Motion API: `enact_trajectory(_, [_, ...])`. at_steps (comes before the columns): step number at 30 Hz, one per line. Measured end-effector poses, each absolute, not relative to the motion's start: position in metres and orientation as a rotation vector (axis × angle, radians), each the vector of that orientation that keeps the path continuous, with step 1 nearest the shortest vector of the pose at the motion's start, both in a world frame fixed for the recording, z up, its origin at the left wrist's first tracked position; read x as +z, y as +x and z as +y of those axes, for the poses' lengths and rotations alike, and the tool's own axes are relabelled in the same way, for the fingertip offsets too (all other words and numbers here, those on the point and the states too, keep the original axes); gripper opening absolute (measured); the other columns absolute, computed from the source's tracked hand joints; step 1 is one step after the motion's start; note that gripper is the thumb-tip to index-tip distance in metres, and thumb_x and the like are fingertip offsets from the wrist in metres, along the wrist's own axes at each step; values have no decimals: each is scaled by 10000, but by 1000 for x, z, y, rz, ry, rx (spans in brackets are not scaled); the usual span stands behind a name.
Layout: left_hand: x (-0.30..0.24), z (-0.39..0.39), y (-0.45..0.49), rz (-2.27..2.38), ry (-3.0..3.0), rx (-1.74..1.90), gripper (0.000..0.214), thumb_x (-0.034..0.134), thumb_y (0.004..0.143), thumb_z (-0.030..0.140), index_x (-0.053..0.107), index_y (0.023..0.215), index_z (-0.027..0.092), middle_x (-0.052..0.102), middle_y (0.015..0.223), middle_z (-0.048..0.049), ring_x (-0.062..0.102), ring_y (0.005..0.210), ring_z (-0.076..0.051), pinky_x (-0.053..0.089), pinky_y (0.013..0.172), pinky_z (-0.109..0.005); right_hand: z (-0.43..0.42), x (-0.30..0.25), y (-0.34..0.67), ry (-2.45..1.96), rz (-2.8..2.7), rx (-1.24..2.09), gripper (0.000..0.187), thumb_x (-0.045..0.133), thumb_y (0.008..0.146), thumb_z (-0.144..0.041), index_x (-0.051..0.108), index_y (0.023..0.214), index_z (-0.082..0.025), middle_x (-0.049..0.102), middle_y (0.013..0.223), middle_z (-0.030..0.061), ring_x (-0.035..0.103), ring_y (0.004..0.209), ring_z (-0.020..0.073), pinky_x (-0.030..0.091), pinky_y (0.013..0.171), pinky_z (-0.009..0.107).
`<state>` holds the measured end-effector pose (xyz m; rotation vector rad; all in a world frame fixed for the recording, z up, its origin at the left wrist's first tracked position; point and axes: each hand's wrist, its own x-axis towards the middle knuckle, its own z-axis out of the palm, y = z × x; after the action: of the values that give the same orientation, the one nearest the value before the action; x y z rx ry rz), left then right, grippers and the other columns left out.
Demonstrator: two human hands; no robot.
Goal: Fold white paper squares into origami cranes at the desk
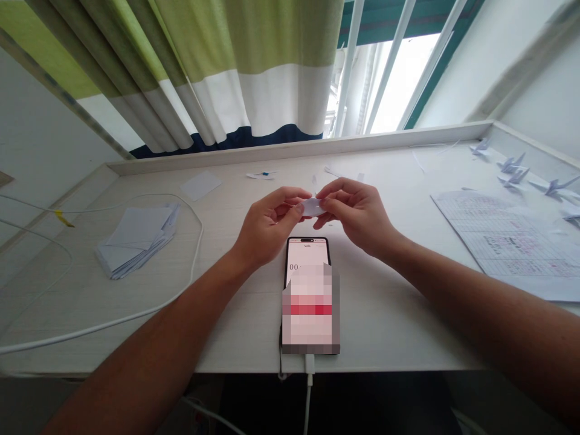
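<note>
A small folded piece of white paper (312, 208) is held up between my two hands over the desk. My left hand (274, 223) pinches its left end between thumb and fingers. At its right end, my right hand (356, 212) grips it with thumb and fingertips. The fingers cover parts of the paper, so its full shape is hidden. Just below the hands lies a phone (308, 254) with a lit screen, a white charging cable (309, 365) plugged into its lower end.
A stack of white paper sheets (136, 235) lies on the left, with a white cable (197, 266) looping round it. A single sheet (202, 185) is farther back. Several folded paper cranes (514, 175) and written sheets (493, 235) are on the right. Paper scraps (260, 176) lie behind.
</note>
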<state>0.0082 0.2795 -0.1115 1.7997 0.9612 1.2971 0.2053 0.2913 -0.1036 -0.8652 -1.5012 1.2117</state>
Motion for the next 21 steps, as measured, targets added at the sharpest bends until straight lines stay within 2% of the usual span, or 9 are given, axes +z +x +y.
enact_trajectory(3, [-109, 280, 3, 919, 2056, 1259, 160, 649, 979, 237, 788, 1058, 227, 795, 1064, -60, 753, 1004, -182, 653, 874, -325, 293, -103, 206, -857, -1468, 1227, 54, 715, 852, -227, 670, 829, -205, 717, 714, 13, 730, 613, 184, 640, 621, 384])
enact_trajectory(9, [-106, 285, -4, 888, 2336, 1253, 165, 771, 925, 271, 797, 1081, 225, 823, 1091, -68, 772, 983, -191, 645, 868, -325, 294, -101, 209, -861, -1434, 1232, 16, 707, 823, -216, 695, 823, -205, 730, 714, 12, 704, 571, 167, 622, 581, 364])
enact_trajectory(13, [-108, 288, -6, 928, 2396, 1360, 77, 757, 948, 263, 818, 993, 255, 835, 1060, -48, 785, 956, -185, 633, 882, -321, 296, -101, 210, -826, -1446, 1236, 80, 735, 832, -245, 723, 903, -212, 738, 712, -6, 693, 545, 151, 611, 560, 339])
enact_trajectory(16, [-106, 288, -8, 918, 2432, 1377, 86, 738, 967, 265, 812, 1008, 250, 834, 1064, -51, 784, 966, -181, 624, 895, -314, 297, -101, 211, -779, -1471, 1268, 89, 748, 845, -276, 731, 905, -212, 749, 739, -3, 711, 572, 155, 630, 589, 343])
enact_trajectory(21, [-103, 290, -10, 890, 2524, 1328, 148, 760, 953, 329, 788, 1077, 253, 810, 1171, -60, 760, 1103, -211, 615, 964, -363, 297, -97, 212, -790, -1426, 1316, 150, 792, 833, -331, 716, 884, -213, 740, 738, -4, 716, 576, 158, 641, 596, 348])
